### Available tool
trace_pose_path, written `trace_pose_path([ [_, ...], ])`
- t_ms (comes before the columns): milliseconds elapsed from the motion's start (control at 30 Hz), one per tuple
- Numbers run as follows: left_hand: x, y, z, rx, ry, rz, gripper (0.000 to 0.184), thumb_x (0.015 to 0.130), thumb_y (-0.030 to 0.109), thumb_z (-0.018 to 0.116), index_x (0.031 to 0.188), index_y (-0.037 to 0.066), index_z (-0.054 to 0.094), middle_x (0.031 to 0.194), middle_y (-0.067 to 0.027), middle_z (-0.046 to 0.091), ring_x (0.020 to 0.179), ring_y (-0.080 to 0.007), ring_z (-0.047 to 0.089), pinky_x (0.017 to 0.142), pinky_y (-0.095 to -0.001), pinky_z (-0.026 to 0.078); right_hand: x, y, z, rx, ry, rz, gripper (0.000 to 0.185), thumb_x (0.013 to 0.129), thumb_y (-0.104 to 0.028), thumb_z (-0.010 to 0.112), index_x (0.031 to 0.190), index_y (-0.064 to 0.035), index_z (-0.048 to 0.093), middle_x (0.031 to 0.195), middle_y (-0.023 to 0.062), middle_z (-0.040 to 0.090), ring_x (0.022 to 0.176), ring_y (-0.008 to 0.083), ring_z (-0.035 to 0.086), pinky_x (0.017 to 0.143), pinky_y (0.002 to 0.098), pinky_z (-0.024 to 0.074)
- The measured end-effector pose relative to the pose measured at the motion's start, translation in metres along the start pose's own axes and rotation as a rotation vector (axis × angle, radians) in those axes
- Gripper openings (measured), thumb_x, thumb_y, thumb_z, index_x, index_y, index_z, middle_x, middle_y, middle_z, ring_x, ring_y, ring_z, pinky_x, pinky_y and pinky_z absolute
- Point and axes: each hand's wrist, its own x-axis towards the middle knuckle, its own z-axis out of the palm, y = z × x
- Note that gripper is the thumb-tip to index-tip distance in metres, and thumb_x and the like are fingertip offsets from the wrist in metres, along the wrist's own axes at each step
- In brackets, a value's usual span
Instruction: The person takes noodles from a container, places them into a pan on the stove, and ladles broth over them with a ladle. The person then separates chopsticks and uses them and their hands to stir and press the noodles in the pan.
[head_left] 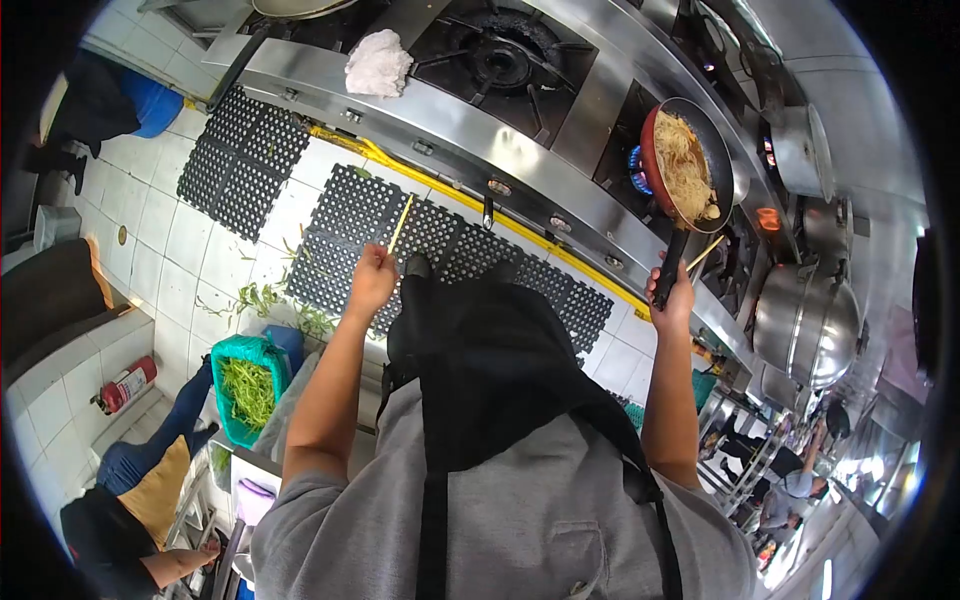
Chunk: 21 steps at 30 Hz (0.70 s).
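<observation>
My right hand (673, 292) is wrapped round the black handle of a red frying pan (655, 160), which sits tilted over a burner with a blue flame. Noodles (686, 170) lie in the pan. A thin wooden chopstick (708, 252) also sticks out from this hand, beside the handle. Over the floor mat, my left hand (373, 277) is closed round another thin wooden chopstick (402, 222), its tip pointing up and away from me.
A bare burner (500, 62) and a crumpled white cloth (378, 65) are left of the pan. Metal pots (808, 322) stand at right. Behind me, a green-lined bin (228, 430) holds greens. A co-worker (120, 520) is at lower left; other people are at far right.
</observation>
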Motion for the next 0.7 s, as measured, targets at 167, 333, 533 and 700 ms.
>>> trace_pose_path([
  [167,-0.008,-0.018,-0.002,0.055,0.056,0.050,0.010,0.091,0.010,0.047,0.087,0.001,0.045,0.065,-0.0060,0.052,0.058,-0.0145,0.053,0.054,-0.0286,0.043,0.007,0.104,-0.076,-0.058,-0.051,0.120,0.033,0.096,-0.031,0.038,0.070,-0.0127,0.047,0.049,0.0019,0.043,0.036,0.0133,0.037,0.032,0.0273,0.0282],
  [333,-0.018,-0.085,-0.039,0.381,0.078,-0.045,0.023,0.081,0.020,0.057,0.081,-0.003,0.053,0.077,-0.0215,0.058,0.080,-0.0396,0.055,0.072,-0.0444,0.045,0.045,0.214,-0.033,0.354,-0.031,0.658,0.034,0.096,-0.036,0.039,0.075,-0.0098,0.046,0.058,0.0037,0.042,0.040,0.0092,0.026,0.034,0.0232,0.0180],
  [533,-0.087,-0.149,-0.171,1.257,-0.121,-0.063,0.020,0.077,0.015,0.054,0.086,-0.003,0.054,0.080,-0.0219,0.062,0.079,-0.0379,0.061,0.068,-0.0437,0.049,0.078,0.203,0.072,0.777,-0.028,0.499,0.040,0.098,-0.040,0.031,0.102,-0.0042,0.048,0.090,0.0169,0.060,0.059,0.0177,0.048,0.055,0.0305,0.0413],
  [700,-0.117,-0.145,-0.225,0.906,0.235,-0.374,0.017,0.077,0.012,0.057,0.087,-0.002,0.055,0.070,-0.0196,0.062,0.061,-0.0298,0.063,0.057,-0.0386,0.050,0.112,0.204,0.085,0.942,-0.083,0.523,0.040,0.100,-0.036,0.027,0.110,-0.0003,0.041,0.103,0.0185,0.059,0.085,0.0243,0.059,0.077,0.0375,0.0493],
])
